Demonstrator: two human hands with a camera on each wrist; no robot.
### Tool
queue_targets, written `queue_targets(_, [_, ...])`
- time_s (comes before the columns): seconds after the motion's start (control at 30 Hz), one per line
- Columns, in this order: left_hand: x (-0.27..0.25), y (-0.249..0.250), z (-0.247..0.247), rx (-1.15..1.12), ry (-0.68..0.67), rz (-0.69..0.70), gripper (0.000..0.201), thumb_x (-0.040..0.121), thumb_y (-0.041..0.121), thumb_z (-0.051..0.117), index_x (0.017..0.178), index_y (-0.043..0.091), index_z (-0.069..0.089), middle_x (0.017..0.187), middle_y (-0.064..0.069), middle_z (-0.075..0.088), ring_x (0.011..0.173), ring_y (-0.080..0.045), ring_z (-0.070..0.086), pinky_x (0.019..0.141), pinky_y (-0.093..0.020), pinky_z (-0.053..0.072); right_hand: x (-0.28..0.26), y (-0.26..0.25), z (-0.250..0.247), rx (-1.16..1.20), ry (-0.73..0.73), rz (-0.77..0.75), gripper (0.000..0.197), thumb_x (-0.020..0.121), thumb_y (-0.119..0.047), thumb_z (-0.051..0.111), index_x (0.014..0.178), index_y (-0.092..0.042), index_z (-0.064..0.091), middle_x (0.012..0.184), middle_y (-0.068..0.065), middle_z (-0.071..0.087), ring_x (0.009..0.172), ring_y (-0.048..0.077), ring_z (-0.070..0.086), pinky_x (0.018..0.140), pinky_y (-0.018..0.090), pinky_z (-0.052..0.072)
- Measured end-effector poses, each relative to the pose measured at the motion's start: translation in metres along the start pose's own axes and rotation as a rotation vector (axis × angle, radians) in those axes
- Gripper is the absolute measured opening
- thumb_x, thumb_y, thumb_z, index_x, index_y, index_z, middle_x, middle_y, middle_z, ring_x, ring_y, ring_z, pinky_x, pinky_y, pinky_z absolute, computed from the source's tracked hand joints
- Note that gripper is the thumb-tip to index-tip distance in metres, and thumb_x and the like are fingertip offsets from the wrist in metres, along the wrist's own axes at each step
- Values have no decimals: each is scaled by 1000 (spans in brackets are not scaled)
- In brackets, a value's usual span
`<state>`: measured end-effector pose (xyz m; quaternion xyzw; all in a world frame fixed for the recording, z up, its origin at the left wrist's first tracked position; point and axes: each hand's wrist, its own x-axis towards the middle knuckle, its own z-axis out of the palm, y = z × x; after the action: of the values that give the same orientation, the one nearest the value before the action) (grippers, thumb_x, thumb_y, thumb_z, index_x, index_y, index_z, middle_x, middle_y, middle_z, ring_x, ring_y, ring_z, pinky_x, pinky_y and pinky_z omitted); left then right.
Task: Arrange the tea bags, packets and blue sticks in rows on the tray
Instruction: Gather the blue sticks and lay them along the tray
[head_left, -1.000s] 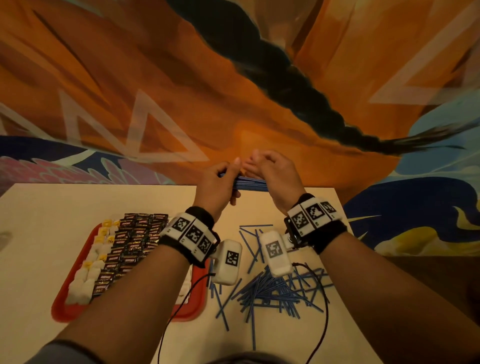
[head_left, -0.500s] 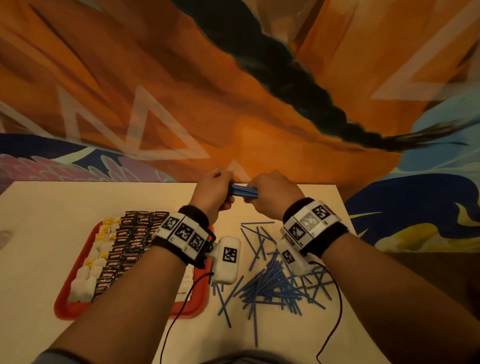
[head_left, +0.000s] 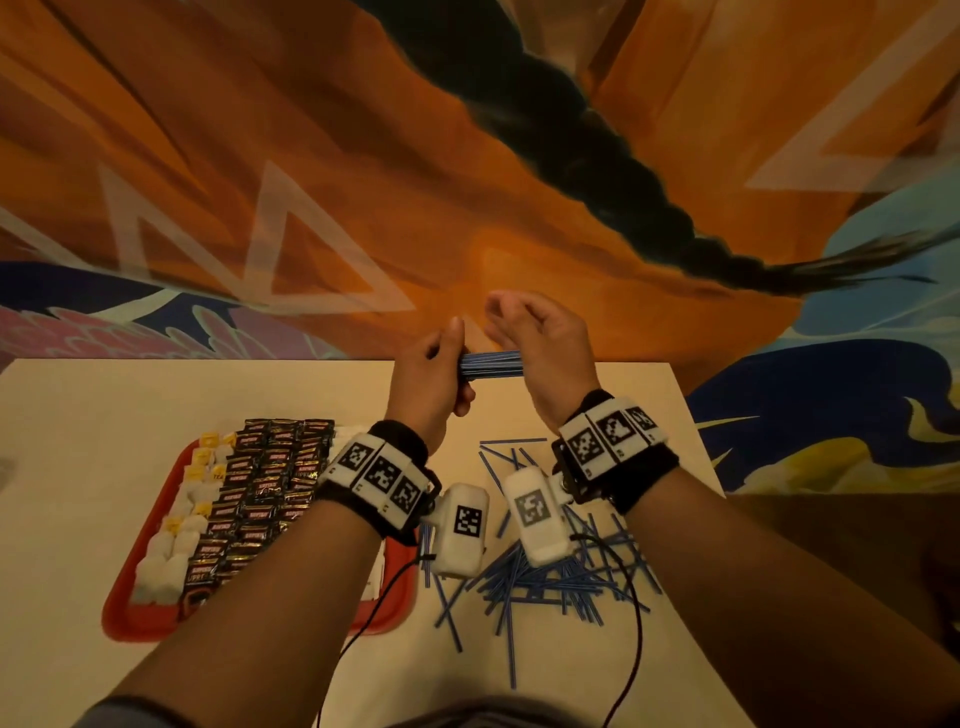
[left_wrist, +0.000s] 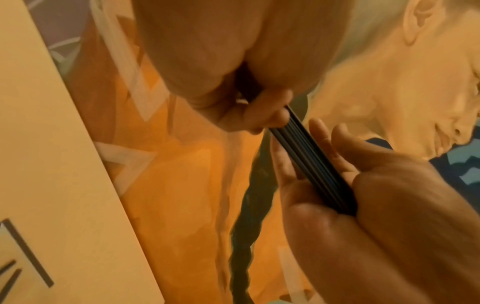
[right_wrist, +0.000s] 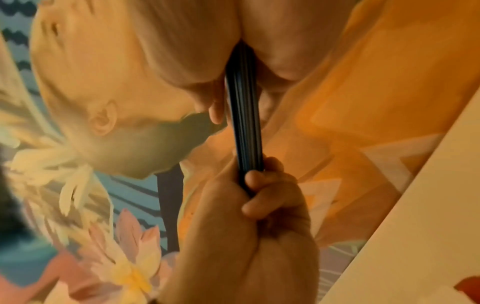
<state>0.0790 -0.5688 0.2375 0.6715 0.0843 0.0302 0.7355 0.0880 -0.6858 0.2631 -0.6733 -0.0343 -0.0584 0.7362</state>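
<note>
Above the table's far edge, a bundle of blue sticks (head_left: 491, 362) lies level between both hands. My left hand (head_left: 441, 371) grips its left end with curled fingers, as the right wrist view shows (right_wrist: 257, 185). My right hand (head_left: 530, 338) holds the right end between thumb and palm, its fingers raised and loose (left_wrist: 324, 142). More blue sticks (head_left: 550, 577) lie in a loose pile on the table under my right wrist. The red tray (head_left: 135, 623) at left holds rows of dark packets (head_left: 265, 483) and white tea bags (head_left: 171, 545).
The beige table (head_left: 104, 415) ends just below the hands, against a painted orange wall (head_left: 363, 182). Black cables (head_left: 636, 623) from the wrist cameras trail over the stick pile and the tray's right edge. My left forearm hides the tray's right part.
Both hands have risen slightly with the bundle. The right hand, closed round the sticks half a second ago, has lifted and loosened its fingers; the left still grips.
</note>
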Motion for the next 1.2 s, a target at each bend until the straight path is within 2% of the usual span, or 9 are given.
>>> queue_targets(0.23, [4, -8, -6, -55, 4, -6, 35, 101, 19, 58, 68, 7, 51, 55, -4, 45, 44, -14, 38, 37, -21, 30, 2, 4, -11, -413, -278, 28, 48, 76, -28, 82, 120, -20, 64, 121, -7, 65, 108, -1, 61, 87, 12, 48])
queue_targets(0.33, [5, -6, -12, 28, -6, 96, 35, 95, 21, 66, 65, 6, 58, 51, -5, 49, 38, -16, 40, 38, -23, 32, 4, 4, -18, -589, -408, 84, 61, 71, -32, 86, 125, -25, 59, 119, -9, 65, 105, 1, 62, 84, 17, 50])
queue_targets(0.47, [14, -6, -23, 228, -38, 148, 37, 93, 17, 69, 61, 9, 52, 48, -7, 51, 39, -20, 44, 38, -24, 36, 3, 6, -20, -817, -674, 344, 27, 83, -24, 77, 106, -15, 68, 88, 6, 75, 79, 18, 73, 73, 29, 60])
queue_targets(0.67, [21, -20, -40, 318, -21, 88, 36, 92, 17, 69, 63, 9, 49, 49, -7, 50, 35, -13, 46, 38, -24, 36, 1, 28, 5, -1037, -649, 458, 21, 93, -24, 62, 105, -8, 67, 69, 5, 63, 46, 13, 61, 50, 25, 49])
queue_targets(0.8, [16, -38, -57, -1, 102, -88, 30, 94, 33, 66, 87, 7, 52, 64, -4, 54, 45, -14, 49, 41, -25, 40, -2, 60, 22, -1019, -509, 398, 24, 93, -27, 57, 106, -10, 67, 90, 10, 68, 61, 22, 66, 63, 33, 59])
queue_targets(0.9, [6, -55, -64, -134, 26, -244, 34, 97, 37, 60, 97, 4, 57, 68, -4, 59, 52, -16, 52, 47, -24, 45, -8, 86, 40, -994, -442, 415, 23, 92, -29, 56, 98, -8, 63, 93, 10, 63, 73, 30, 64, 67, 38, 58])
queue_targets(1.07, [0, -95, -77, 15, 40, -343, 28, 102, 30, 53, 89, 7, 60, 70, -11, 54, 61, -21, 50, 62, -35, 45, -29, 129, 68, -1059, -529, 409, 11, 91, -22, 53, 84, -12, 53, 70, 3, 48, 66, 29, 55, 49, 27, 36])
queue_targets(1.13, [2, -116, -90, 130, 5, -362, 29, 103, 29, 51, 84, 7, 55, 76, -17, 53, 67, -24, 52, 66, -42, 46, -39, 143, 76, -1061, -648, 425, 7, 89, -21, 55, 85, -15, 52, 73, 5, 55, 68, 29, 58, 51, 30, 43])
queue_targets(1.2, [3, -135, -107, 263, -69, -396, 32, 104, 27, 48, 79, 9, 50, 65, -11, 50, 56, -20, 49, 55, -37, 43, -50, 156, 77, -1028, -779, 501, 17, 86, -25, 64, 99, -16, 57, 91, 9, 63, 78, 28, 63, 63, 34, 54])
